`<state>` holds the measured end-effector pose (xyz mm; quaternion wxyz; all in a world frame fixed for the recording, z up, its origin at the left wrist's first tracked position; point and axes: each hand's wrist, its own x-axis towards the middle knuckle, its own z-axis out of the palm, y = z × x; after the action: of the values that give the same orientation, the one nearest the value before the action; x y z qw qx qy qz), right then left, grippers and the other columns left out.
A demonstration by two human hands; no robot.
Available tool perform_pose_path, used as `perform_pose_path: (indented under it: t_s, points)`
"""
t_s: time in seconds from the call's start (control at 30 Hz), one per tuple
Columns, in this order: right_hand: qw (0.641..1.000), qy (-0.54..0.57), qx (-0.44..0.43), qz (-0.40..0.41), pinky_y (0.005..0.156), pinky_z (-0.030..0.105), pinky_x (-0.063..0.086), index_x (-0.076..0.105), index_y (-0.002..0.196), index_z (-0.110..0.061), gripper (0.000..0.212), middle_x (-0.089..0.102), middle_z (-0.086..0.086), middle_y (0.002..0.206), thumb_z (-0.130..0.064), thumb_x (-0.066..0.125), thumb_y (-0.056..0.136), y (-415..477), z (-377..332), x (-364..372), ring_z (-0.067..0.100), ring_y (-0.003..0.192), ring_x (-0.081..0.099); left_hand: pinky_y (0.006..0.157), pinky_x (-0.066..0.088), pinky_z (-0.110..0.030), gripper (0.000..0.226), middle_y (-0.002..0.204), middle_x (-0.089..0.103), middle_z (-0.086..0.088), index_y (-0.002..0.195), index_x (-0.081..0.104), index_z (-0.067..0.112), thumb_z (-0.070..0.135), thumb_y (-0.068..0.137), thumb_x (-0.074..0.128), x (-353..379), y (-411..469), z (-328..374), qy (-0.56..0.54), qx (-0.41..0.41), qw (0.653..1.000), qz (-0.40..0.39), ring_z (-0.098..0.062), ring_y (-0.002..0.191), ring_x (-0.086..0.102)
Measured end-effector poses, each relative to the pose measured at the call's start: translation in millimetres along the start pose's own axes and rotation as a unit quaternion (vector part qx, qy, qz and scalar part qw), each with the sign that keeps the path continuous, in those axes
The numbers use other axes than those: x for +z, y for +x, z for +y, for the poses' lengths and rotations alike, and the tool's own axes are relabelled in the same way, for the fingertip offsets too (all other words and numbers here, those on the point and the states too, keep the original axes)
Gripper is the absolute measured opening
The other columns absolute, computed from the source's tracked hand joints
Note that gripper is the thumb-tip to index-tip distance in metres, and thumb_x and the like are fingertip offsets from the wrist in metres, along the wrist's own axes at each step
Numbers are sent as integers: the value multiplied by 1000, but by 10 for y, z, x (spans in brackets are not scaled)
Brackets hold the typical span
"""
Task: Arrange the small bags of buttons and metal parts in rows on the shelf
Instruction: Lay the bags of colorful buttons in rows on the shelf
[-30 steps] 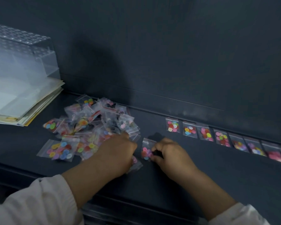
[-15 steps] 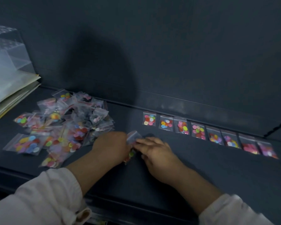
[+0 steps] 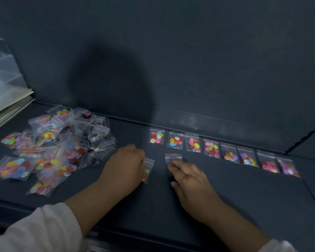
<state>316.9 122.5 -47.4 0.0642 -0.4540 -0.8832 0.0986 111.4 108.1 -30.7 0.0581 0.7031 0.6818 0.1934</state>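
My left hand point(image 3: 125, 166) lies knuckles up with the fingers curled under. They grip a small button bag point(image 3: 148, 170), which sticks out from the finger side with its red zip edge pointing away from me. I can see yellow and red buttons through the plastic.

My right hand point(image 3: 187, 176) is flat and relaxed on the dark shelf point(image 3: 225, 197), with the fingers point(image 3: 176, 165) stretched forward. The fingertips rest on the near half of a second clear bag point(image 3: 173, 158), which lies flat. Its zip strip shows just beyond the tips, but its contents are too dim to make out. The two bags are a short gap apart, one at each hand.

Beyond my right fingertips, along the back wall, runs a row of button bags point(image 3: 211, 148). There are eight, side by side, trailing off to the right. The bag under my fingers sits just in front of the row's second bag, not touching it.

To the left of my left knuckles is a loose heap of bags point(image 3: 71, 142), overlapping one another. Farther left is a stack of papers point(image 3: 9, 104) with a clear plastic box point(image 3: 0, 70) on top.
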Motion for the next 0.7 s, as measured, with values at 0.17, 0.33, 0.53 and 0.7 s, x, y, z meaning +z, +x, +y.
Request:
perform_pose_path:
  t_s: [0.17, 0.33, 0.53, 0.7]
  points:
    - [1000, -19, 13, 12, 102, 27, 22, 43, 139, -22, 55, 42, -6, 144, -39, 28, 89, 31, -16, 36, 19, 127, 42, 73, 44, -27, 17, 93, 48, 3, 83, 62, 19, 30, 90, 50, 76, 18, -32, 1, 30, 998, -48, -14, 89, 48]
    - [1000, -17, 21, -2, 108, 27, 14, 27, 146, -27, 52, 26, -11, 152, -42, 30, 96, 78, -50, -10, 13, 135, 24, 72, 39, -26, 24, 92, 44, 3, 93, 62, 17, 34, 92, 46, 165, 213, 63, -1, 19, 999, -39, -15, 91, 48]
    - [1000, 7, 29, 5, 108, 19, 5, 33, 144, -24, 72, 29, -7, 152, -51, 7, 83, 66, 9, -6, 13, 139, 24, 82, 45, -31, 20, 102, 60, 3, 91, 63, 19, 24, 90, 43, 116, 85, -24, 10, 140, 990, -19, -17, 95, 54]
    - [999, -6, 4, -50, 109, 19, -12, 10, 149, -26, 77, 6, -10, 157, -59, 2, 80, 65, 27, 18, 6, 144, -1, 118, 13, -31, 81, 157, 17, 2, 148, 24, 22, 61, 80, 3, 194, -36, -120, 57, 155, 972, -165, -13, 145, 12]
